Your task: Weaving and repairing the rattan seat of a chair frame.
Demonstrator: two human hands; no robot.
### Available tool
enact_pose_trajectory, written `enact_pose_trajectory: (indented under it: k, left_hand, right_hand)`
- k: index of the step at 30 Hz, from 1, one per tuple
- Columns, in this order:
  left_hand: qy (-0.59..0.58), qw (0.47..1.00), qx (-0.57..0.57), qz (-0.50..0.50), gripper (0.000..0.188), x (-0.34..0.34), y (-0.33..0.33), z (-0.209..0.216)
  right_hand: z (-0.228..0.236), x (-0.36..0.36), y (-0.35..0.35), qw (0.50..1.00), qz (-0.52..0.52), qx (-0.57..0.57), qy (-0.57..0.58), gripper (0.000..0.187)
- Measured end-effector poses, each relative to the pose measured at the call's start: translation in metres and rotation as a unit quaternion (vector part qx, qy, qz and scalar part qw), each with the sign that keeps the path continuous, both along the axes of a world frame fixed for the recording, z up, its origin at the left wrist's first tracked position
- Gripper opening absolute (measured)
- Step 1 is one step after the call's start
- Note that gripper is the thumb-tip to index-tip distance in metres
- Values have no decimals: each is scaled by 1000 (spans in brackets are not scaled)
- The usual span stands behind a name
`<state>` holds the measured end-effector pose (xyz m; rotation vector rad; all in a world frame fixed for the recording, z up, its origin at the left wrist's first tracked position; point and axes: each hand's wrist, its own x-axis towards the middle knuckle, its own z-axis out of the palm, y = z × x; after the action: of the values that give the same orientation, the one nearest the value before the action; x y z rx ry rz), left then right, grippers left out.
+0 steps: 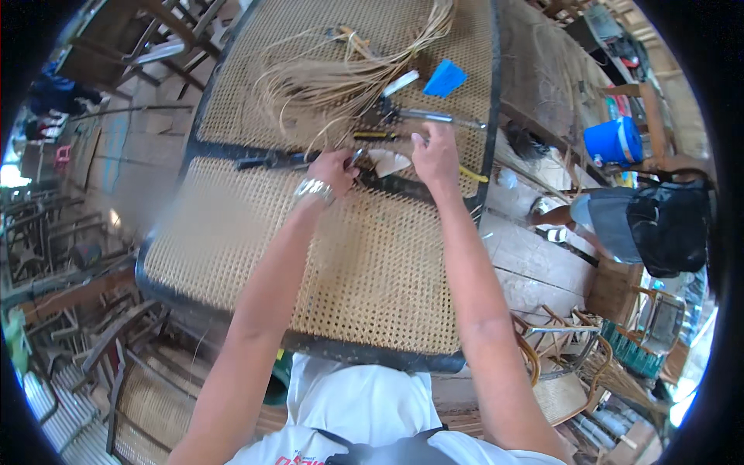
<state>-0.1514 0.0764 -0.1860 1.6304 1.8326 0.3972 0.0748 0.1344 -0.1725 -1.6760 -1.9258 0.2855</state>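
A cane-webbed panel with a dark frame lies before me. My left hand, with a metal watch at the wrist, is closed near its dark crossbar, fingers curled at a small dark metallic item I cannot make out. Beside it lie a dark-handled tool and a white scrap. My right hand is over the bar's right part, thumb apart from the fingers, nothing visible in it. Just beyond its fingertips lies a long metal-shafted tool. A yellow-and-black tool lies between the hands.
Loose cane strands spread over the far panel, near a blue piece and a small white piece. A yellow tool lies at the right edge. A blue bucket, another person and chair frames are at the right.
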Motion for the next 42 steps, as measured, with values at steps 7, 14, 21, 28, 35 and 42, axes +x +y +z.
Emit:
enact_pose_trajectory:
  k: [7,14,21,28,35,42]
  left_hand:
    - [2,999,29,-43,24,-15,-5,3]
    - [-30,999,15,-35,20,-20,-5,14]
    - [-23,999,43,-20,21,3,-1,-26]
    - [-201,972,118,-15,23,-29,-9,-100]
    - [-19,997,-16,-78,21,-16,4,11]
    - [-30,994,-21,-98,41,-27,14,5]
  right_hand:
    - [30,5,-11,995,-20,5,-97,38]
    - [32,2,16,980,-51,59,-182,46]
    - [102,-163,-45,918,357,-110,-136,20]
    - [105,-157,-76,959,144,-208,128,50]
    - [34,75,-66,928,17,-97,-359,109]
    - [61,84,-58,913,141,-145,-355,85]
